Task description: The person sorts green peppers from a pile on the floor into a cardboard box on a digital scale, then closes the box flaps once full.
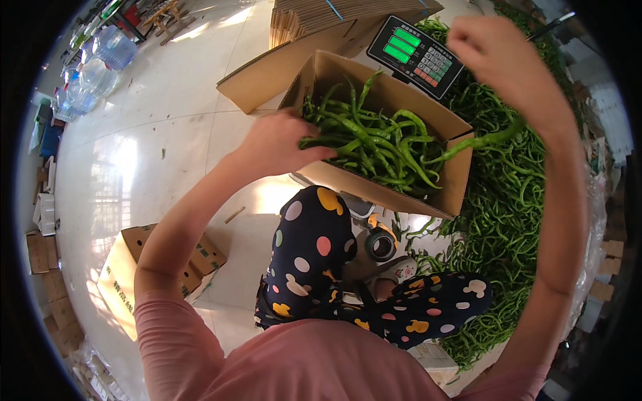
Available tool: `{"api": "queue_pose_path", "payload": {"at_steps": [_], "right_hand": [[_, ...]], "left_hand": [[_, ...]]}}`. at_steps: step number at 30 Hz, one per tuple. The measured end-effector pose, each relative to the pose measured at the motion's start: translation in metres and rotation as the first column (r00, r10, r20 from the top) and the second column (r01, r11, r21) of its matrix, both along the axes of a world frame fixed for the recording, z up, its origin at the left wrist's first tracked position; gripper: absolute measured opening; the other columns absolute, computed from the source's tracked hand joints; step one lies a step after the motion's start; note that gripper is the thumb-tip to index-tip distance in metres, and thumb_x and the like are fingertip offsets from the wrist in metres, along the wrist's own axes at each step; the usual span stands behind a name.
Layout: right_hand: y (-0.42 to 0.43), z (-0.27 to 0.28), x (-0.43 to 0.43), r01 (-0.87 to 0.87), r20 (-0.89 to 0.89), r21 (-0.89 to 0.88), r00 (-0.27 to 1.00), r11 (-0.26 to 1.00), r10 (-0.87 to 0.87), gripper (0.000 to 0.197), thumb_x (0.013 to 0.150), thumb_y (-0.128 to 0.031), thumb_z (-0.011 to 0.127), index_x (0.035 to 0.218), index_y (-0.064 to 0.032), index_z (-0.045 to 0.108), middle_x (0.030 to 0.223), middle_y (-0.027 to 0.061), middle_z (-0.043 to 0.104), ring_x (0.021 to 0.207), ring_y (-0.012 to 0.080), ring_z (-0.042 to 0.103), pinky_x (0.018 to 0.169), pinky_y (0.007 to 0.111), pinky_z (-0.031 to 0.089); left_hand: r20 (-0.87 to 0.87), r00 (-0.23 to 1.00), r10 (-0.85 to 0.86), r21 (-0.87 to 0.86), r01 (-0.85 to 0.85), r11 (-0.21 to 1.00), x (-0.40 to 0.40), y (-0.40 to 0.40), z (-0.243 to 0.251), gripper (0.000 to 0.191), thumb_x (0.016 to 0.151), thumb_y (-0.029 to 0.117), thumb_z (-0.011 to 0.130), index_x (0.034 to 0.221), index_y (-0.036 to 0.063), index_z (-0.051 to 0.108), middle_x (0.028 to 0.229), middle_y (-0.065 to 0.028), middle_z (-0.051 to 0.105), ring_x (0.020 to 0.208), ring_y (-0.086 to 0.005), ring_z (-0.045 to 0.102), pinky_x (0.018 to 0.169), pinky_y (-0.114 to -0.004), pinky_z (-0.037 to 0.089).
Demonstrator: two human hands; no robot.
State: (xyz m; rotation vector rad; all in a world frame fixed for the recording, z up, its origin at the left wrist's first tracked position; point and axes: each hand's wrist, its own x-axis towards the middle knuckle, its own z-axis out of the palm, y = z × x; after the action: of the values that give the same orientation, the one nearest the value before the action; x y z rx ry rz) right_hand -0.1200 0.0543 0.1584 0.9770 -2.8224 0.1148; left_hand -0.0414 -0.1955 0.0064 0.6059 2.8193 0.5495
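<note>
An open cardboard box (386,188) stands before me, holding long green chili peppers (371,135). At its left end, my left hand (281,143) reaches over the rim, thumb and fingers apart against the peppers. My right hand (486,50) is raised at the upper right, beside the keypad of a digital scale display (416,56). Its fingers are curled and somewhat blurred; nothing shows in them, though the palm is hidden. One long pepper (479,142) juts over the box's right rim, below my right wrist.
A large heap of green peppers (501,220) covers the floor at the right. Flattened cardboard (326,25) is stacked behind the box. A tape roll (380,245) lies by my foot. Another carton (118,270) sits at the left, with clear plastic jugs (100,75) farther off.
</note>
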Motion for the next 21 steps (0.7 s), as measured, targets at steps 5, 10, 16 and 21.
{"api": "queue_pose_path", "payload": {"at_steps": [5, 10, 16, 21], "right_hand": [[-0.006, -0.046, 0.013, 0.062, 0.168, -0.086, 0.985, 0.994, -0.047, 0.019, 0.084, -0.02, 0.05, 0.086, -0.0032, 0.057, 0.073, 0.0152, 0.059, 0.075, 0.0357, 0.057, 0.068, 0.042, 0.047], [0.049, -0.083, 0.025, 0.051, 0.053, 0.033, 0.997, 0.998, -0.052, 0.023, 0.083, -0.021, 0.055, 0.101, -0.0061, 0.055, 0.09, 0.0114, 0.06, 0.085, 0.0312, 0.057, 0.075, 0.04, 0.047], [0.068, -0.126, 0.06, 0.217, 0.502, 0.024, 0.841, 0.976, -0.2, 0.025, 0.085, -0.018, 0.056, 0.105, -0.0033, 0.054, 0.086, 0.0094, 0.061, 0.081, 0.0232, 0.059, 0.07, 0.034, 0.047], [0.075, -0.14, 0.067, 0.607, 0.906, -0.229, 0.419, 0.761, -0.061, 0.023, 0.089, -0.02, 0.054, 0.103, -0.0016, 0.054, 0.067, 0.0031, 0.059, 0.048, 0.0092, 0.051, 0.045, 0.024, 0.04]], "left_hand": [[0.09, 0.967, -0.239, -0.062, 0.245, 0.968, -0.054, 0.005, -0.043, 0.021, 0.072, 0.026, 0.064, 0.082, 0.0075, 0.068, 0.075, -0.0093, 0.063, 0.084, -0.0268, 0.059, 0.069, -0.039, 0.048], [-0.143, 0.732, -0.666, -0.55, 0.501, 0.668, -0.083, -0.013, -0.054, 0.009, 0.072, 0.016, 0.063, 0.074, 0.0079, 0.065, 0.08, -0.0065, 0.06, 0.085, -0.0243, 0.058, 0.068, -0.037, 0.048], [-0.293, 0.823, -0.487, -0.353, 0.38, 0.855, -0.066, 0.019, -0.016, 0.008, 0.069, 0.009, 0.062, 0.076, 0.0034, 0.062, 0.086, -0.0082, 0.056, 0.087, -0.0233, 0.058, 0.068, -0.035, 0.051], [-0.221, 0.916, -0.334, -0.351, 0.245, 0.904, -0.059, -0.007, -0.033, 0.007, 0.072, 0.006, 0.06, 0.078, 0.0019, 0.06, 0.087, -0.0116, 0.056, 0.078, -0.0287, 0.06, 0.068, -0.037, 0.05]]}}
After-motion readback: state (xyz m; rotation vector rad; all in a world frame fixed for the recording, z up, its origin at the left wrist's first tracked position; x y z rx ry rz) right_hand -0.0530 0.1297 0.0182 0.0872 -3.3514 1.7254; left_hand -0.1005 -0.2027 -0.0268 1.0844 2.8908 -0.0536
